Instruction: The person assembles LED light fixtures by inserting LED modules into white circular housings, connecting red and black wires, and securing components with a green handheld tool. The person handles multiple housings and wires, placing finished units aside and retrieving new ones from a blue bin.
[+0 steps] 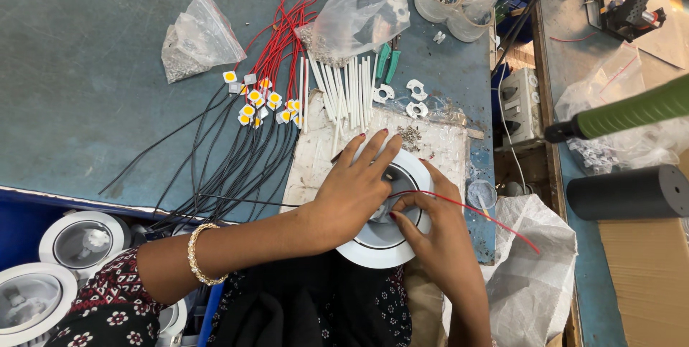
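A round white lamp housing (413,167) lies on a worn white pad at the bench's near edge. My left hand (355,189) lies flat across its top, fingers spread toward the far side. My right hand (430,228) grips the housing's near right rim and pinches a thin red wire (495,221) that trails off to the right. A black wire (237,200) runs from under my left hand out to the left. The housing's inside is mostly hidden by my hands.
A bundle of red and black wires with small yellow chips (262,103) lies left of the pad, white sleeves (344,88) behind it. Plastic bags (201,38) of small parts sit further back. More white housings (82,239) rest in a bin at lower left. A green-handled tool (631,110) hangs on the right.
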